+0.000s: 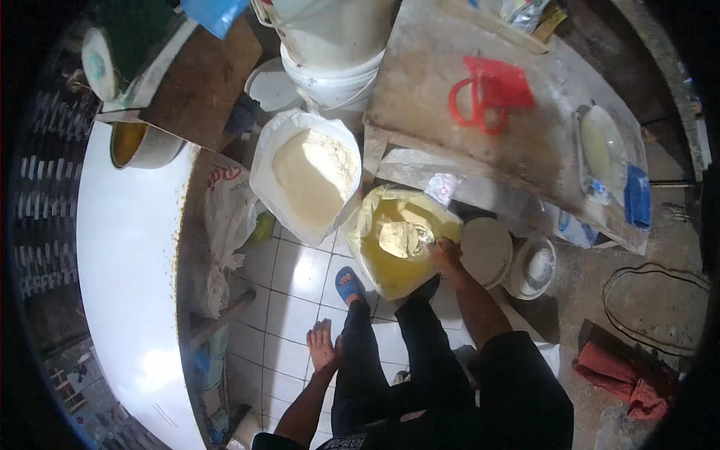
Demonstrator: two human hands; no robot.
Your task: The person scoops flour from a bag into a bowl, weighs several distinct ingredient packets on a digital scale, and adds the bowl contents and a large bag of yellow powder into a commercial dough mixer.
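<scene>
My right hand (447, 255) is closed on the handle of a scoop (423, 239), which looks clear or metallic. Pale yellow powder (397, 238) is heaped in it. The scoop is inside the mouth of an open sack (401, 281) with a yellowish lining. How much powder lies deeper in the sack is hard to see. Hanging beside my left leg over the tiles, my left hand (322, 347) has its fingers spread and holds nothing. A white sack (266, 154), open and filled with cream-coloured powder (311, 184), stands just left of the yellow-lined one.
A long white table (127, 300) runs along the left, with a metal pot (154, 146) on it. Stacked white buckets (330, 71) stand ahead. A wooden table (420, 82) at the far right bears a red jug-shaped item (499, 86). Lidded tubs (486, 251) stand right of the sack.
</scene>
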